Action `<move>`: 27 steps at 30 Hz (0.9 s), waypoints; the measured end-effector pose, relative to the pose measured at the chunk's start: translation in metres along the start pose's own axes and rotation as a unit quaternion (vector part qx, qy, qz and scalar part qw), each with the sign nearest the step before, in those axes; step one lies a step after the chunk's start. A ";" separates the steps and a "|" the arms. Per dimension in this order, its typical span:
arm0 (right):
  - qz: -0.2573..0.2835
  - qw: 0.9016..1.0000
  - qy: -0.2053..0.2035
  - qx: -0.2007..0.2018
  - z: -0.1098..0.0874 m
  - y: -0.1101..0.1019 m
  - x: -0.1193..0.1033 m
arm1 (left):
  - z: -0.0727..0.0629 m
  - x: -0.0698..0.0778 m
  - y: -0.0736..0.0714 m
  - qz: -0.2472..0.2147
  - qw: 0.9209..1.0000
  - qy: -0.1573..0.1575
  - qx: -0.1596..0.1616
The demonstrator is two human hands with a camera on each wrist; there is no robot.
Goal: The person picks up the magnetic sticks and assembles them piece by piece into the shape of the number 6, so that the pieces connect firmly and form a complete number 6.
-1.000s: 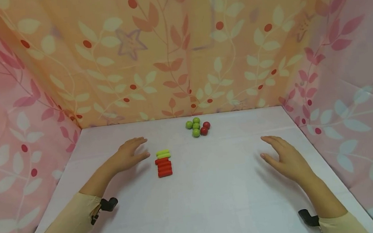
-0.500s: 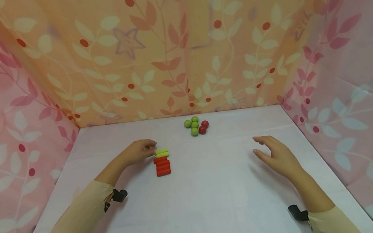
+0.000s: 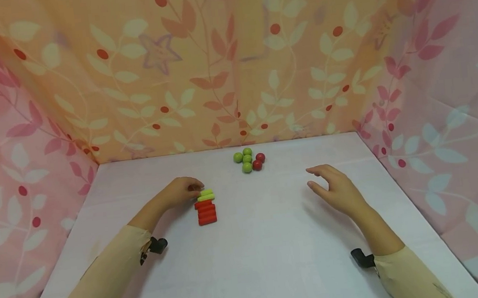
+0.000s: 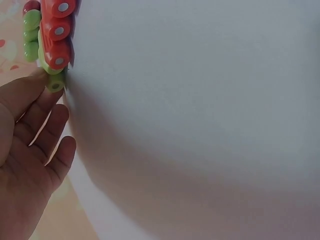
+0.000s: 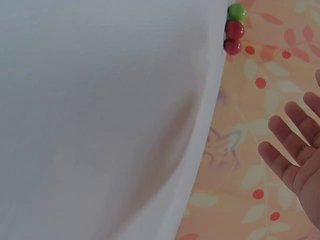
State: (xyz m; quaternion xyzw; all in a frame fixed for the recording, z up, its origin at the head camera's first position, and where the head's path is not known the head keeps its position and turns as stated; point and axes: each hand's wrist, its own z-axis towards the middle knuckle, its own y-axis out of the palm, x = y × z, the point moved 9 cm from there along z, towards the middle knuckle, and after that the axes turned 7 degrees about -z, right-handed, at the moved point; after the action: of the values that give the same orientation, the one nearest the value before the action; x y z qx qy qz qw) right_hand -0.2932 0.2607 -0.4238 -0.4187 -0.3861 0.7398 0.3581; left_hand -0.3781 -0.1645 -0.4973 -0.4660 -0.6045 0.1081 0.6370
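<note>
In the head view my left hand (image 3: pixel 177 192) reaches to the left end of two short yellow-green sticks (image 3: pixel 207 197). Thumb and fingertips pinch the farther one, a small cylinder with a hole in its end (image 4: pixel 56 84), as the left wrist view shows. Several red sticks (image 3: pixel 207 215) with pale round ends lie side by side just nearer to me. My right hand (image 3: pixel 339 189) hovers over the right half of the table with fingers spread and relaxed, holding nothing; its fingers (image 5: pixel 286 134) show at the edge of the right wrist view.
Several small green balls (image 3: pixel 247 167), apple-like, and two red ones (image 3: pixel 257 165) cluster near the back of the white-covered table (image 3: pixel 267 261). Patterned cloth (image 3: pixel 213 65) walls in the back and both sides.
My left hand has moved right onto the yellow-green sticks, and its fingers have closed to a pinch. My right hand has drifted left and slightly away from me, still loose.
</note>
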 end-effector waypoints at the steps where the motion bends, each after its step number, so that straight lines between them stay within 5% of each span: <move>1: 0.000 1.000 0.000 -0.001 0.002 0.001 -0.001 | 0.001 0.000 0.000 0.000 1.000 -0.001 -0.002; 18: 0.031 0.999 -0.002 -0.016 0.014 0.020 -0.005 | 0.004 -0.006 -0.001 -0.027 0.999 -0.031 0.016; 27: 0.053 0.998 0.005 -0.020 0.027 0.027 -0.005 | -0.007 0.043 -0.003 -0.037 0.999 -0.005 0.035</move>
State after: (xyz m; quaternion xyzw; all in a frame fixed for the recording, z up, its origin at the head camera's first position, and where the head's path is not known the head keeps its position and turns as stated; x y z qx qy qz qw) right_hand -0.3214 0.2373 -0.4363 -0.4492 -0.3761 0.7479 0.3120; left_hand -0.3630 -0.1389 -0.4652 -0.4202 -0.6202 0.1077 0.6536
